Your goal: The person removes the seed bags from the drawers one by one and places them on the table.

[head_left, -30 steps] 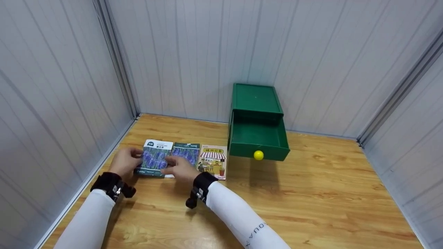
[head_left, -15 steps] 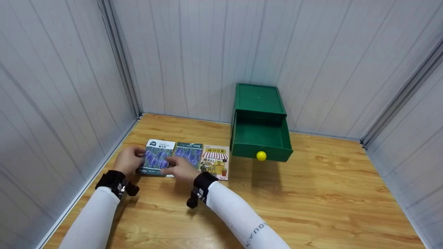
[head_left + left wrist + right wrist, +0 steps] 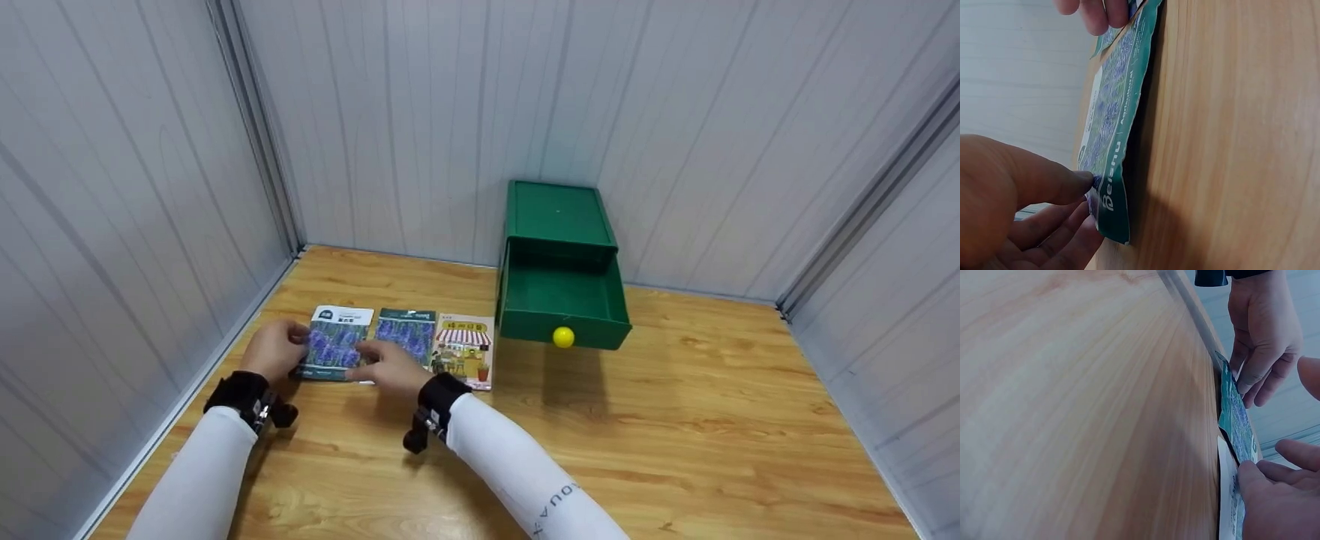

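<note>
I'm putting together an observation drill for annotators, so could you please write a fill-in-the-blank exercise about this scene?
1. The knob on the green drawer is coloured ____.
2. That drawer stands ____, not shut.
3. The left hand pinches the white-topped packet, leftmost of ____ in its row.
4. The card nearest the drawer shows an awning striped white and ____.
Missing words: yellow; open; three; red.
</note>
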`<state>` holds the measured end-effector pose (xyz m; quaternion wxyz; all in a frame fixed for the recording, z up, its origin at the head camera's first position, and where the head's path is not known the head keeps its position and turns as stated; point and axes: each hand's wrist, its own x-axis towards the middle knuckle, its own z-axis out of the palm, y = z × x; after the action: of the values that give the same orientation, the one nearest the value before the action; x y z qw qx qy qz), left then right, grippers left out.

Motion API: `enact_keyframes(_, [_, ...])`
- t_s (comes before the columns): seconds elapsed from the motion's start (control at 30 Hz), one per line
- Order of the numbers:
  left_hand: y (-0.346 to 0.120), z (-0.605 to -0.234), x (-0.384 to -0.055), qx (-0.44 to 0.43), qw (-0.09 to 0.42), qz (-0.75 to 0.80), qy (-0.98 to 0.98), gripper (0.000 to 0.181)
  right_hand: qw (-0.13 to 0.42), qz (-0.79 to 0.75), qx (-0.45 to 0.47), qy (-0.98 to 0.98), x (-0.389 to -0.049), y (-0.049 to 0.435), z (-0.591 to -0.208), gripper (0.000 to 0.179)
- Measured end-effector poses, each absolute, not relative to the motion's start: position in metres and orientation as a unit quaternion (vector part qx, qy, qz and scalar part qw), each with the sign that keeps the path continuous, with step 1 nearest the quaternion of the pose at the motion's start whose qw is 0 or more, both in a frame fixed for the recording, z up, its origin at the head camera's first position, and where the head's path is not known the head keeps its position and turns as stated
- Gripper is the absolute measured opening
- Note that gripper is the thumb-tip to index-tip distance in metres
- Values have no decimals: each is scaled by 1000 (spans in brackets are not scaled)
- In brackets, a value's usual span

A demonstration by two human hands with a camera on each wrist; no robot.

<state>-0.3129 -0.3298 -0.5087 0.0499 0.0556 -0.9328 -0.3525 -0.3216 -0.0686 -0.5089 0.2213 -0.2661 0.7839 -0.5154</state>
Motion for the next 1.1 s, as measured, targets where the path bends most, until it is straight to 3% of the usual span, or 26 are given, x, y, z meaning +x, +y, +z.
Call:
enact_keyframes(0.6, [-328,-505,-313,67,36,-367,-927,37,217,-526,-279,774,-314,-52,-499,70])
enact_keyframes(0.9, [-308,-496,-318,74,52,-411,-907,52,158,-509,-281,798,-312,-22,-496,62])
enact_keyframes(1.1, [-291,-484,-320,31,80,-416,-905,56,115,-500,-261,818,-309,5,-490,57])
